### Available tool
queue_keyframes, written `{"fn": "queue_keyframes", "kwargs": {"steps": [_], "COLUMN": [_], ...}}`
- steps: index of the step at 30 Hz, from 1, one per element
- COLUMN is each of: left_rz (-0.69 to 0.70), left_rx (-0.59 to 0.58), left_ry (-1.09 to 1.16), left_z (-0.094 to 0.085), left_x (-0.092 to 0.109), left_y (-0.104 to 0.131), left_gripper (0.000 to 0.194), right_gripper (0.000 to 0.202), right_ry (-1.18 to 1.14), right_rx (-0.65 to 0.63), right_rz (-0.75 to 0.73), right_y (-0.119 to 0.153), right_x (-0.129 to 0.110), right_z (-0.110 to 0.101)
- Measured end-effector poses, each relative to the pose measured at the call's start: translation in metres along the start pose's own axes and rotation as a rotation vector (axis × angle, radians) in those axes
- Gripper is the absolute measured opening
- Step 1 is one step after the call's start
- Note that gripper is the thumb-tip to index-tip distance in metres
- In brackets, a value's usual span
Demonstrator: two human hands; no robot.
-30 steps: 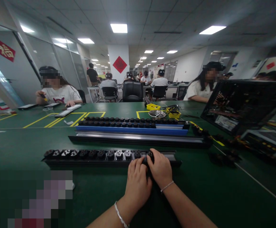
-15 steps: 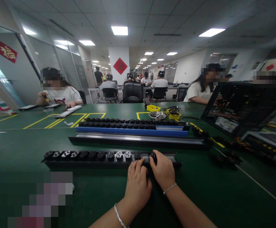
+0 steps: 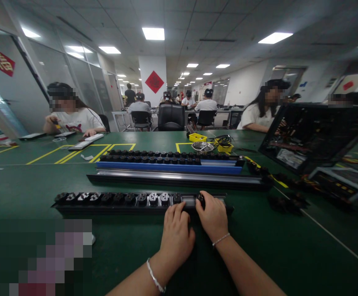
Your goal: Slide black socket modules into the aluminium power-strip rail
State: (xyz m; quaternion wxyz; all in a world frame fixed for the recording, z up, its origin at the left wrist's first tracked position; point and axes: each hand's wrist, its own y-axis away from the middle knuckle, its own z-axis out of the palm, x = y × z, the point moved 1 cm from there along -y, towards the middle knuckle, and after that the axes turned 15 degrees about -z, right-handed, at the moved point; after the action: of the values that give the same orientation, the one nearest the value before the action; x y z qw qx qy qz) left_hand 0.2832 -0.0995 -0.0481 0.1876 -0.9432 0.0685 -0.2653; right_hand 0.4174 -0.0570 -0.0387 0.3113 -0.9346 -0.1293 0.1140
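Note:
Across the near table lies a black rail (image 3: 111, 211) with a shiny inner channel, holding a row of black socket modules (image 3: 130, 199). Some of their faces catch the light. My right hand (image 3: 212, 216) is closed round a single black socket module (image 3: 201, 200) at the rail's right part; its fingers partly hide it. A short stretch of bare channel separates this module from the row. My left hand (image 3: 176, 230) rests with fingertips on the rail's near edge by the row's right end. Its fingers are extended and its thumb is apart from the rail.
Behind lie an empty dark rail (image 3: 173, 177) and a blue-edged rail (image 3: 166, 166) bearing modules. A metal bowl (image 3: 202, 147) and yellow bins (image 3: 197, 137) stand farther back. At right are an open computer case (image 3: 308, 139) and loose black parts (image 3: 288, 202). Other people sit across the table.
The view has shifted slightly. My right hand and its module sit a little farther right along the rail, widening the bare channel. My left hand stays at the near edge.

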Motion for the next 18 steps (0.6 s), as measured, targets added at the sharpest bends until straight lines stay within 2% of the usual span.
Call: {"fn": "queue_keyframes", "kwargs": {"steps": [18], "left_rz": [-0.006], "left_rx": [-0.016], "left_ry": [-0.009], "left_z": [-0.003], "left_x": [0.002], "left_y": [0.0], "left_gripper": [0.018], "right_gripper": [0.031], "right_ry": [0.035], "right_rx": [-0.054], "right_rz": [0.047], "right_y": [0.001], "right_x": [0.012], "right_z": [-0.006]}}
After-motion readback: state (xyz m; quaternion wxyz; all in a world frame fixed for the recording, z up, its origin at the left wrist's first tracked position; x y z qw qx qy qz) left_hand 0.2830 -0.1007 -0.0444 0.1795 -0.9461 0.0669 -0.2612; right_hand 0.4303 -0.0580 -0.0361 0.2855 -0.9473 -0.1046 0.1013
